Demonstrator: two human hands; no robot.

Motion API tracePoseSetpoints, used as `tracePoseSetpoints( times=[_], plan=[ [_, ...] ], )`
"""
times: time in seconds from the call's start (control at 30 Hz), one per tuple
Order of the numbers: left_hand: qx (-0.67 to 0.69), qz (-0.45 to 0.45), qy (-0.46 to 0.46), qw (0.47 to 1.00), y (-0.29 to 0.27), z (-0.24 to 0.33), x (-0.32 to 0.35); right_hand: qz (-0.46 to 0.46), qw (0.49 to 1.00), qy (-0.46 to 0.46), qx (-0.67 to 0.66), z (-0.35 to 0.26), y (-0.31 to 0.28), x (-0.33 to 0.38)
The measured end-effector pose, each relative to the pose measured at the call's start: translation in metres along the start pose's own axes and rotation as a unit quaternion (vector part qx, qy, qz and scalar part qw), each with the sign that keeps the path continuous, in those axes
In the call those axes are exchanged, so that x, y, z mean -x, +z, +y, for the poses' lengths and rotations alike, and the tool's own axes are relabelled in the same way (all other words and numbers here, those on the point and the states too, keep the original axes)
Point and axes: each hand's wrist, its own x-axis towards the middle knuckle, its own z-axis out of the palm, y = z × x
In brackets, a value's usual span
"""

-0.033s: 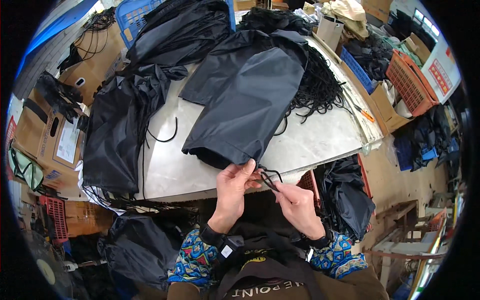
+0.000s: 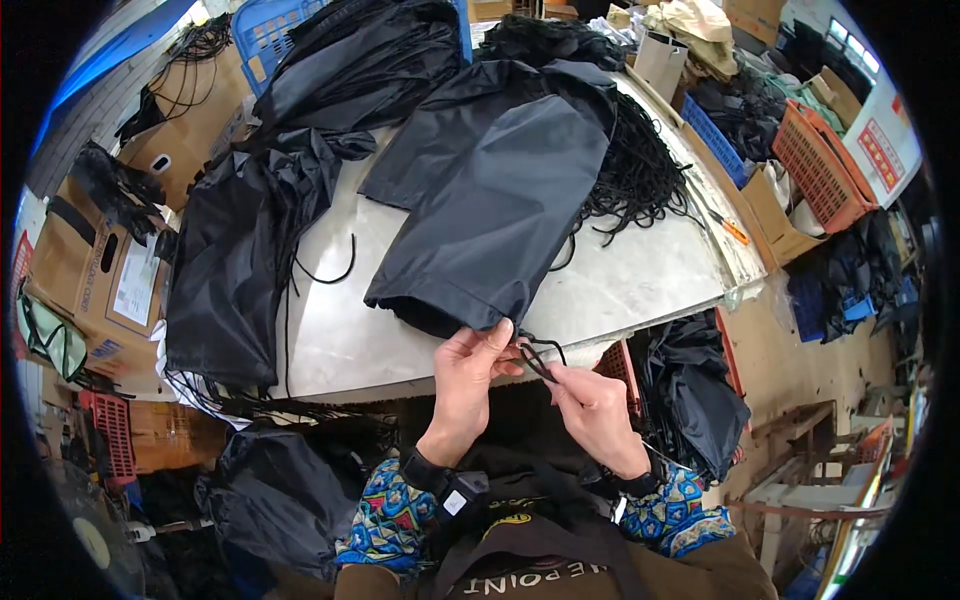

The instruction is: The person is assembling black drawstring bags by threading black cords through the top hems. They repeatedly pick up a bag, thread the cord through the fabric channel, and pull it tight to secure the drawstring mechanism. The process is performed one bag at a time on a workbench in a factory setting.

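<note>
A black fabric drawstring bag (image 2: 490,210) lies flat across the table, its mouth facing me at the near edge. My left hand (image 2: 463,385) pinches the near right corner of the mouth, thumb on top. Out of that corner comes a looped black cord (image 2: 540,358). Just to the right, my right hand (image 2: 598,415) is closed on the cord, thumb and fingers pressed together. The left fingertips are partly hidden under the fabric. A tangle of black cords (image 2: 640,170) lies beside the bag on the right.
More black bags are stacked (image 2: 235,270) at the table's left and piled in a blue basket (image 2: 262,40) behind. An orange-handled tool (image 2: 735,230) lies near the right edge of the white table (image 2: 640,280). Below that edge stands a red crate (image 2: 622,375) beside black fabric. Cardboard boxes (image 2: 95,280) stand left.
</note>
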Motion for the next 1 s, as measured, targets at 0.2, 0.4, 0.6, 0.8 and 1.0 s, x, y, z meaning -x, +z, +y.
tracePoseSetpoints(
  times=[0.2,0.4,0.6,0.8,1.0],
  plan=[
    [-0.018,-0.002,0.021,1.000,0.001,-0.001,0.002,-0.010,0.999,-0.005,0.043,-0.005,-0.001,-0.006],
    [-0.093,-0.031,0.018,0.995,-0.004,-0.005,0.006,-0.014,0.994,-0.047,0.093,-0.006,0.005,-0.015],
    [-0.040,0.066,0.082,0.994,-0.021,0.021,0.001,-0.092,0.991,-0.077,0.063,0.006,-0.024,-0.018],
    [-0.182,-0.126,-0.062,0.973,-0.018,-0.013,0.019,-0.150,0.979,-0.091,0.107,0.012,-0.042,-0.014],
    [0.032,0.124,0.113,0.985,-0.040,0.010,0.003,-0.249,0.968,-0.002,-0.003,0.004,-0.042,-0.005]
  ],
)
